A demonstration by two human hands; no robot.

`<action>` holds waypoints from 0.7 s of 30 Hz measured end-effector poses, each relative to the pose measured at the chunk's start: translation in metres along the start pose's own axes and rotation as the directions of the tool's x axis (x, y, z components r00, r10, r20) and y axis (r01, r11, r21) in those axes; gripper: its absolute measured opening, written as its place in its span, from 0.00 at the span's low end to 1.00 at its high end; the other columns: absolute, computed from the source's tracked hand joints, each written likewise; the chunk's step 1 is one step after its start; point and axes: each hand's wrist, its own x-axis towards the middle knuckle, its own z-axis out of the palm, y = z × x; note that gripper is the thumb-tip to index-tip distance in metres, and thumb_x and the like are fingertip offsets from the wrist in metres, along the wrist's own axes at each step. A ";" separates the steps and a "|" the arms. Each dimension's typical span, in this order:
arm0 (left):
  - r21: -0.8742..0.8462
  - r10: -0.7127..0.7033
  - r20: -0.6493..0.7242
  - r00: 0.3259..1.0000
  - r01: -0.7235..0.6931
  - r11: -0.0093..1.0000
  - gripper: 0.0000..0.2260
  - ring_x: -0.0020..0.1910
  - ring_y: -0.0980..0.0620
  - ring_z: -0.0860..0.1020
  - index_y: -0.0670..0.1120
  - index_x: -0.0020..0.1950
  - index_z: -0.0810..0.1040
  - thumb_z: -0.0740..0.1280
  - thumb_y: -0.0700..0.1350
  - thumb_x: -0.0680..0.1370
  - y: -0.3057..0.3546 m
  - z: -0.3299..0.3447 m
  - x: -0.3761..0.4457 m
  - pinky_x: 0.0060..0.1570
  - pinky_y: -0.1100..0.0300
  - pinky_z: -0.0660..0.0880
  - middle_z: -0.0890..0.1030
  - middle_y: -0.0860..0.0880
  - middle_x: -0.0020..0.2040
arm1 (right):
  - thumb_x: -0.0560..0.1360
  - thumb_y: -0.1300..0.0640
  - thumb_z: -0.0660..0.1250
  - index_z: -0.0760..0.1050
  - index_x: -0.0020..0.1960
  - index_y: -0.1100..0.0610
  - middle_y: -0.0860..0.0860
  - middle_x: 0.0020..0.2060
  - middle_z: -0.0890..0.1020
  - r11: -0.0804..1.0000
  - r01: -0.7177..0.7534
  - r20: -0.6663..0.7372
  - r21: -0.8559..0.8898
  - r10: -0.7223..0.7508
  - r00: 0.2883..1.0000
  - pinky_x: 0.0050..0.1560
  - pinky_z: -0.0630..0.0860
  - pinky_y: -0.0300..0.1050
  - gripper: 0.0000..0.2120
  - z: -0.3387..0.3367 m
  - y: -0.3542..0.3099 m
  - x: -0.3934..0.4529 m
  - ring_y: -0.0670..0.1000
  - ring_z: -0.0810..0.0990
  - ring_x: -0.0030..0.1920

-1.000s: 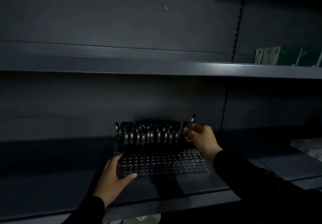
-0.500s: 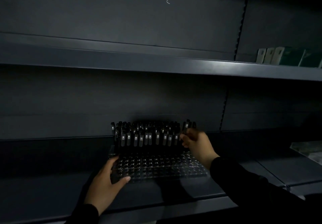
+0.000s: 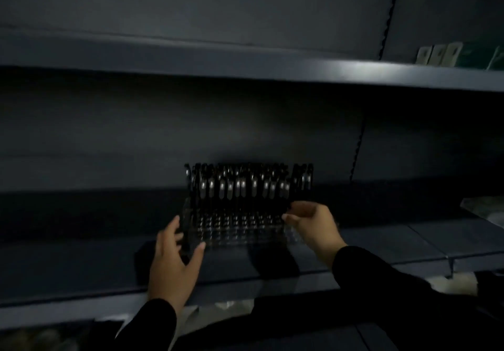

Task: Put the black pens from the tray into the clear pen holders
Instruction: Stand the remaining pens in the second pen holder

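A clear pen holder [image 3: 240, 234] with rows of small holes stands on the dark shelf [image 3: 81, 266]. Several black pens [image 3: 245, 184] stand upright in its back rows; the front rows show only bare holes. My left hand [image 3: 174, 263] holds the holder's front-left corner, fingers along the left side and thumb on the front edge. Just off the holder's right end hovers my right hand [image 3: 313, 225], its fingers loosely bent, and no pen shows in it. The frame is blurred. No tray is in view.
Above the pens runs an upper shelf [image 3: 245, 72], with green and white boxes [image 3: 450, 56] at its far right. Pale packets [image 3: 485, 208] lie at the right edge of the lower shelf. The back panel is close behind the pens.
My right hand set its black pen into the holder's back-right row, let go and drew back lower. My left hand stayed on the front-left corner. The view tilted downward.
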 end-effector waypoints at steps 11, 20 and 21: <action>0.353 0.072 0.387 0.919 -0.220 0.909 0.29 0.72 0.52 0.59 0.52 0.74 0.59 0.64 0.54 0.75 -0.097 0.002 -0.172 0.69 0.60 0.60 0.56 0.52 0.75 | 0.73 0.68 0.69 0.76 0.47 0.54 0.47 0.36 0.79 0.975 0.210 0.232 -0.077 -0.188 0.955 0.39 0.74 0.32 0.10 0.023 0.119 -0.144 0.40 0.77 0.36; 0.391 -0.694 0.319 0.646 0.577 0.717 0.44 0.75 0.43 0.57 0.48 0.78 0.40 0.70 0.43 0.75 -0.162 0.022 -0.240 0.71 0.50 0.58 0.54 0.44 0.77 | 0.72 0.53 0.62 0.78 0.57 0.55 0.55 0.56 0.81 0.754 0.226 0.683 -0.617 0.370 0.630 0.61 0.75 0.51 0.15 0.045 0.299 -0.202 0.56 0.79 0.57; 0.373 -0.694 0.291 0.659 0.589 0.716 0.43 0.73 0.43 0.60 0.48 0.78 0.42 0.70 0.42 0.75 -0.161 0.024 -0.242 0.69 0.51 0.60 0.58 0.43 0.76 | 0.70 0.52 0.62 0.79 0.54 0.53 0.55 0.54 0.82 0.756 0.220 0.683 -0.616 0.375 0.627 0.60 0.76 0.54 0.15 0.046 0.317 -0.204 0.57 0.80 0.55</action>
